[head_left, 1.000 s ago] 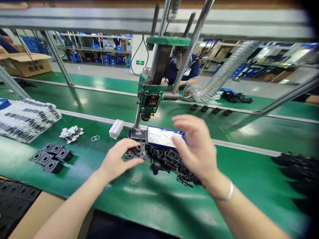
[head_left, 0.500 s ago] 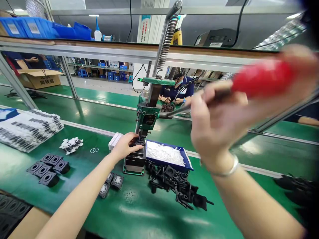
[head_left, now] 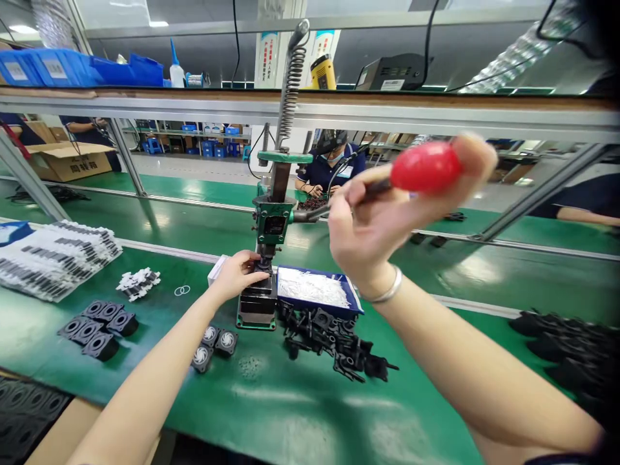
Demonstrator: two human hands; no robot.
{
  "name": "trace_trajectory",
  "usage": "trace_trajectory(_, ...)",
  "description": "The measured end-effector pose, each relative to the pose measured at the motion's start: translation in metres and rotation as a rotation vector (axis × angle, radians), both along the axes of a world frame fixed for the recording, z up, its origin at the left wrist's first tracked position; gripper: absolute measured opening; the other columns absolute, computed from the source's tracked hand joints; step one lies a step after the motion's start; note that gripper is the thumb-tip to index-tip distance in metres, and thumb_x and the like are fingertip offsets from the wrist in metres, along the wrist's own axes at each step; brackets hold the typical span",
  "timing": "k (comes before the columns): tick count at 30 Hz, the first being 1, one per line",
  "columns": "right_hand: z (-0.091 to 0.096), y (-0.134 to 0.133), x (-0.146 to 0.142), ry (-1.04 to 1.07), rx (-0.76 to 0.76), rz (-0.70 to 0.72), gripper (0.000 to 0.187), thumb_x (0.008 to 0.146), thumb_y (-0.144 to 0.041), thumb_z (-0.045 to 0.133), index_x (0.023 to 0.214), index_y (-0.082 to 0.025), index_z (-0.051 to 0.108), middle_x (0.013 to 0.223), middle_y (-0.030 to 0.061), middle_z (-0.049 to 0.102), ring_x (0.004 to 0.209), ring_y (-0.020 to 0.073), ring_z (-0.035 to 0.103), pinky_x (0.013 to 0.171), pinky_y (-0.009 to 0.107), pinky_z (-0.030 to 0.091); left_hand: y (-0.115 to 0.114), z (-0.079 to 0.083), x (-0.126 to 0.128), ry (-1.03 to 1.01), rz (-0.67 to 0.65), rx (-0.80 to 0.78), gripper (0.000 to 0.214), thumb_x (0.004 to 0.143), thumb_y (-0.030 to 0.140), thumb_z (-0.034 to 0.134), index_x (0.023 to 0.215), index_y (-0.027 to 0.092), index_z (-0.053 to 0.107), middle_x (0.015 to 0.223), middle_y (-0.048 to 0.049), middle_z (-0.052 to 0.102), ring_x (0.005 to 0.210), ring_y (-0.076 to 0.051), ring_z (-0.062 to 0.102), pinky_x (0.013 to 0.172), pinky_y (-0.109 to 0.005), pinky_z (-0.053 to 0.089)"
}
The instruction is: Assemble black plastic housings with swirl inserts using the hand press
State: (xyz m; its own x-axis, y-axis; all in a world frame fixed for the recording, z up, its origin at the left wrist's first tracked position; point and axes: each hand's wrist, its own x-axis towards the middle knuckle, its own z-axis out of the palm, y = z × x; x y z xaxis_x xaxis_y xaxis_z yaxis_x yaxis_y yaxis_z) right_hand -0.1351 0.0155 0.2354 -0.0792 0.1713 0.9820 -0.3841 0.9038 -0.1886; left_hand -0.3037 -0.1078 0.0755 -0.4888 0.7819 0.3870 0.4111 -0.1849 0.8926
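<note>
A green hand-lever press (head_left: 274, 223) stands on the bench before me. My left hand (head_left: 237, 278) is at its base, thumb and fingers closed around a small black part (head_left: 263, 266) directly under the ram; the fingers hide much of that part. My right hand (head_left: 368, 239) is raised at the right and wrapped around the press lever (head_left: 310, 214), with the lever's red knob (head_left: 426, 166) against the palm. Just below my left wrist lie a few small black fans (head_left: 226, 342) with pale swirled faces.
Right of the press sit a blue tray (head_left: 356, 294) of white strips and a pile of black plastic parts (head_left: 334, 339). Black square housings (head_left: 99, 329), white pieces (head_left: 138, 283) and stacked white trays (head_left: 58, 258) lie left. A person (head_left: 334, 165) works behind the press.
My right hand has swung the lever and red knob leftward, closer to the press. My left hand stays at the press base. The whole view has shifted slightly.
</note>
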Motion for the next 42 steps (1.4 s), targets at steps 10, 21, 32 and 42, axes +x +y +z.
trace_trajectory(10,-0.056,-0.024,0.065,-0.863,-0.136,0.015,0.083,0.09,-0.036,0.066,0.155,-0.022,0.018,0.13,0.0139,0.051,0.102,0.0227,0.061,0.091,0.041,0.057,-0.044,0.004,0.085,0.273,0.117,0.056,0.026,0.085,0.03,0.071,0.111,0.023,0.068,0.109,-0.0058,0.064,0.105,-0.022,0.062,0.091,-0.037,0.053)
trace_trajectory(21,-0.159,-0.017,0.178,-0.877,-0.454,-0.585,0.04,0.089,-0.036,0.06,0.124,-0.019,0.048,0.11,0.0078,0.058,0.089,0.0198,0.065,0.079,0.031,0.056,0.01,-0.038,0.213,0.654,0.115,0.28,0.053,0.093,0.019,0.06,0.143,0.024,0.042,0.12,-0.0109,0.058,0.112,-0.026,0.059,0.095,-0.042,0.053)
trace_trajectory(32,-0.25,0.153,0.35,-0.874,-0.84,-1.325,0.028,0.09,-0.032,0.059,0.108,-0.012,0.055,0.114,0.0141,0.056,0.083,0.019,0.062,0.074,0.032,0.05,-0.021,-0.135,0.218,0.72,-0.216,-0.038,0.043,0.097,0.024,0.046,0.14,0.03,0.045,0.127,-0.0121,0.062,0.108,-0.026,0.07,0.078,-0.031,0.065)
trace_trajectory(42,-0.231,0.161,0.339,-0.777,-0.775,-1.266,0.064,0.093,-0.04,0.057,0.138,0.0,0.037,0.129,0.0309,0.037,0.116,0.0379,0.051,0.099,0.052,0.041,-0.026,-0.128,0.225,0.755,-0.19,-0.044,0.037,0.097,0.019,0.047,0.134,0.023,0.05,0.126,-0.0143,0.063,0.112,-0.026,0.069,0.089,-0.034,0.062)
